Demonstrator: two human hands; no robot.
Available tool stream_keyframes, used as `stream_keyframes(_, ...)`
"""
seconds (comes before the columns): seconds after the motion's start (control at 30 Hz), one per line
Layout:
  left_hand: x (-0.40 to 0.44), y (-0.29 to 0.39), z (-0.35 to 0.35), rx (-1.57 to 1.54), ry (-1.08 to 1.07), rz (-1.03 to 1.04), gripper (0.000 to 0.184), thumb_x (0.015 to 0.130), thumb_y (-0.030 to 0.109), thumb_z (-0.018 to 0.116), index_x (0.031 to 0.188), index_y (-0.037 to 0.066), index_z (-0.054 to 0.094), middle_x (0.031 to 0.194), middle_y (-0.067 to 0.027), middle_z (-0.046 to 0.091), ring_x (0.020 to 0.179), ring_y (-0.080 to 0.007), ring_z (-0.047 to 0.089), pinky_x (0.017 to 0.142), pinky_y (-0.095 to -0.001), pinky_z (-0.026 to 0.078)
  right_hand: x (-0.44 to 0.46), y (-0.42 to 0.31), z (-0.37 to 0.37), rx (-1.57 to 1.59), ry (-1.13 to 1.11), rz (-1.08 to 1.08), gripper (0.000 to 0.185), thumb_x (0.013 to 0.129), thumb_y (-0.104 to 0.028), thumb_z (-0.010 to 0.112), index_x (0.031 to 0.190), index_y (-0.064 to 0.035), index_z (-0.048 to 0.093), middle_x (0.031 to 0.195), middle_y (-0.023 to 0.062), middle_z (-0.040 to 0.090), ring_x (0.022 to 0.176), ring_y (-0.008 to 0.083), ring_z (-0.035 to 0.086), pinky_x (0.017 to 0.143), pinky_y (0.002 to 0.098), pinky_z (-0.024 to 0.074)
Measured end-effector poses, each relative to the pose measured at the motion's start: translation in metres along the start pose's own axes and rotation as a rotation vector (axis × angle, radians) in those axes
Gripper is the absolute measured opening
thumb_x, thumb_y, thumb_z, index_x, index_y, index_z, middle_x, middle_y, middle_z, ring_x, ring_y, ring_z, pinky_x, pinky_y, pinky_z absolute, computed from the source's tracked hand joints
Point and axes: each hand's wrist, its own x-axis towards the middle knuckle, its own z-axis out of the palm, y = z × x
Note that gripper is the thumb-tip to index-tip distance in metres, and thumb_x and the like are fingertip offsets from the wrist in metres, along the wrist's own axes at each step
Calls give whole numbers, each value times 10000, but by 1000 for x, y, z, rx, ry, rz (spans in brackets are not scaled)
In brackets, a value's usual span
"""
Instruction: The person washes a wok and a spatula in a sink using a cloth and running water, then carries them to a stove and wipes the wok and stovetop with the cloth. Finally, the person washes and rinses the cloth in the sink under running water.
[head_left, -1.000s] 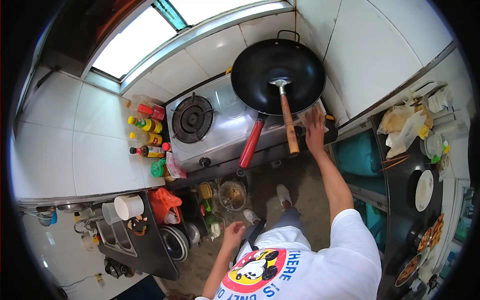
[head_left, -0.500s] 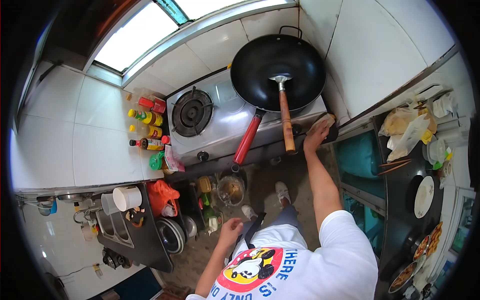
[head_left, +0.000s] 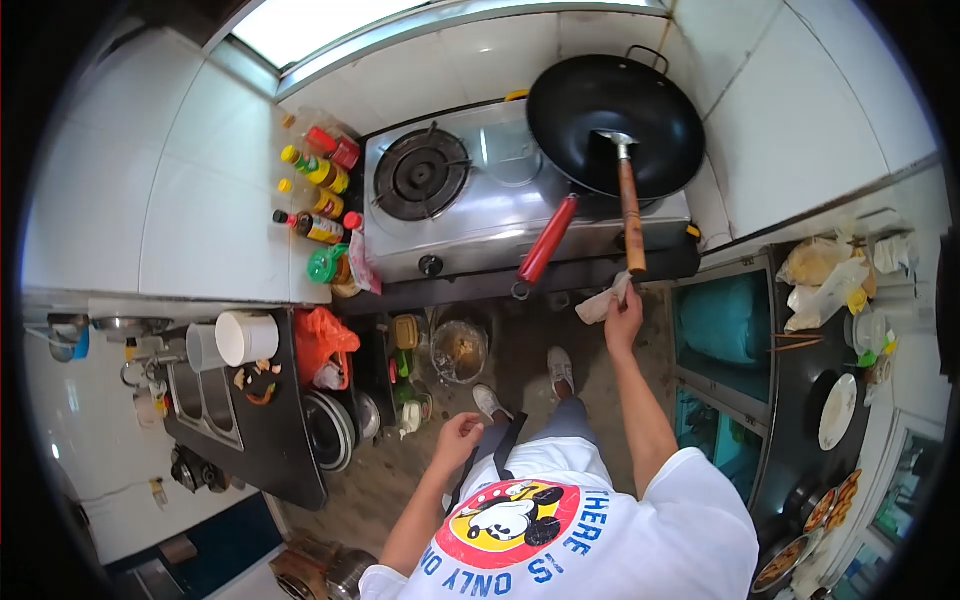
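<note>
My right hand (head_left: 624,322) pinches a crumpled pale cloth (head_left: 600,302) in front of the stove's front edge, just below the end of the spatula's wooden handle. A black wok (head_left: 570,110) with a red handle (head_left: 548,240) rests on the right burner of the steel gas stove (head_left: 500,215). Inside the wok lies a spatula (head_left: 630,205), its wooden handle reaching out over the rim towards me. My left hand (head_left: 460,438) hangs near my waist over the floor, fingers loosely bent and apart, with nothing seen in it.
Several sauce bottles (head_left: 318,170) line the stove's left side. A bare burner (head_left: 422,172) is at the stove's left. On the floor stands a bag-lined bin (head_left: 460,352). The sink counter (head_left: 265,440) is at left; a dark counter with a white plate (head_left: 838,412) is at right.
My right hand has drawn the cloth back from the stove's right front corner, leftwards and off the edge. My left hand stays low. The camera view has shifted slightly.
</note>
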Motion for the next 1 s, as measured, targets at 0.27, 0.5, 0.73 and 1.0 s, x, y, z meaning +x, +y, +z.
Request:
stream_keyframes(0.27,-20,-51,-8,-53,38,-70,267,844,93,598,1082,-22,566,847,-64,636,728,-106,603,667,-245,511,33,-46,78,-457,125,-390,543,817,-16,535,1318,25,327,1213,243,415,1077,381,466,931,405,375)
stream_keyframes(0.5,-50,-92,-42,-126,147,-159,274,818,114,617,1060,-11,586,804,-66,633,696,-116,596,631,-249,490,-38,-67,204,-261,86,-313,600,792,-16,512,1338,50,274,1128,223,414,1026,372,430,900,416,377)
stream_keyframes(0.73,-64,-133,-74,-241,195,-187,279,830,114,615,1073,-16,572,809,-78,633,708,-127,618,635,-248,498,-88,-100,242,-454,-272,-688,667,722,54,540,1333,68,271,1113,224,426,1005,379,433,884,418,373)
stream_keyframes(1.0,-73,-128,-84,-309,253,-211,282,840,133,620,1073,-19,575,799,-76,629,701,-120,608,630,-245,491,-165,-120,302,-386,-555,-901,526,737,-7,548,1254,-15,453,1002,132,482,916,294,498,763,356,469)
